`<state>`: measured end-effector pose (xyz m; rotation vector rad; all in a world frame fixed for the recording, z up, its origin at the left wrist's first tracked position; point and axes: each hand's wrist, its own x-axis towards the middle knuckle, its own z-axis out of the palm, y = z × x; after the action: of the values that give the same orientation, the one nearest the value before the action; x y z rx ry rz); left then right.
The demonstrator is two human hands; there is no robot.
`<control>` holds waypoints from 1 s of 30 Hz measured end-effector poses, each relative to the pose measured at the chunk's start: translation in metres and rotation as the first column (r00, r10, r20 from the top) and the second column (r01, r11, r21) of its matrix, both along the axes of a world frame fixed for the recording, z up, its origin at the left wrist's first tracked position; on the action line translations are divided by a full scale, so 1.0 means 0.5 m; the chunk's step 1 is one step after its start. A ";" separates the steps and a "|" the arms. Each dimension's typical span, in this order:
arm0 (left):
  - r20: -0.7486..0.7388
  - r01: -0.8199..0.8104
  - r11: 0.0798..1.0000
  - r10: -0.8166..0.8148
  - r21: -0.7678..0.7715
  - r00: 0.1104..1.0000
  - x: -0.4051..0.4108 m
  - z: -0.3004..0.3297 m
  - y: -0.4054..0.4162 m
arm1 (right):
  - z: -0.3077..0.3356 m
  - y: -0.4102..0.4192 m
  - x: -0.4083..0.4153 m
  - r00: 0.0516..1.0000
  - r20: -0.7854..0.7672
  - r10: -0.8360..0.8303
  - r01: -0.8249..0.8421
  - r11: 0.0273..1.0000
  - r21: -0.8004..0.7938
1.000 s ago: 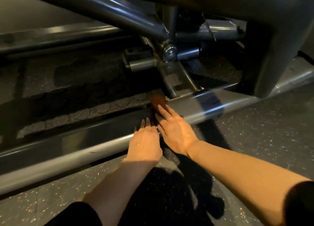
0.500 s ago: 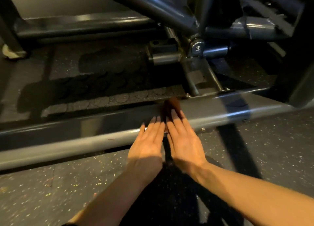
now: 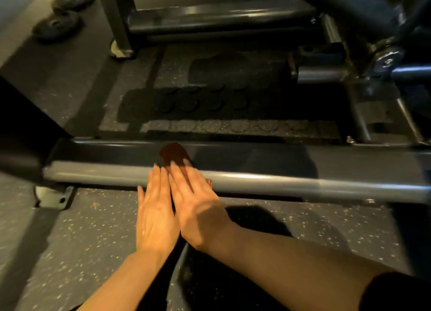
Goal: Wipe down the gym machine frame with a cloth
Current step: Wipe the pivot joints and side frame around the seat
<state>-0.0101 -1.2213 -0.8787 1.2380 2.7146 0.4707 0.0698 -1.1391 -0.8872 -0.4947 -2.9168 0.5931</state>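
Cloth (image 3: pixel 174 153), dark brown, on near frame rail (image 3: pixel 279 182); right hand (image 3: pixel 198 205) flat, straight fingers pressing it; left hand (image 3: pixel 155 219) flat alongside, touching right, gripping nothing; two weight plates (image 3: pixel 63 14) far left.

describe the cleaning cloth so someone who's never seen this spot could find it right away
Find the long grey frame bar lying across the speckled floor. On it, under the right hand fingertips, lies the cloth: the only dark reddish-brown patch on grey metal.
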 end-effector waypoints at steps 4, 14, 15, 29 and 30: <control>0.004 -0.017 1.000 0.017 0.011 1.000 -0.006 0.005 0.005 | 0.002 0.021 -0.006 0.998 0.014 0.059 -0.059 0.998 -0.001; -0.003 0.271 0.962 -0.272 -0.044 0.962 0.089 0.021 0.090 | 0.049 0.144 0.141 0.993 0.086 -0.084 0.068 0.983 0.171; 0.010 0.320 0.946 -0.320 -0.057 0.948 0.111 0.021 0.098 | 0.047 0.160 0.174 0.989 0.080 -0.126 0.107 0.971 0.212; 0.016 0.749 0.635 -0.761 -0.186 0.649 0.372 0.079 0.359 | 0.050 0.306 0.530 0.650 0.062 -0.758 0.740 0.649 0.178; 0.027 0.754 0.632 -0.763 -0.180 0.646 0.381 0.081 0.375 | 0.050 0.303 0.518 0.674 0.078 -0.734 0.716 0.676 0.174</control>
<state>0.1803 -1.0339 -0.8381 2.1607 1.8960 0.0749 0.3290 -0.9877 -0.8621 -1.6258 -2.4950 0.2411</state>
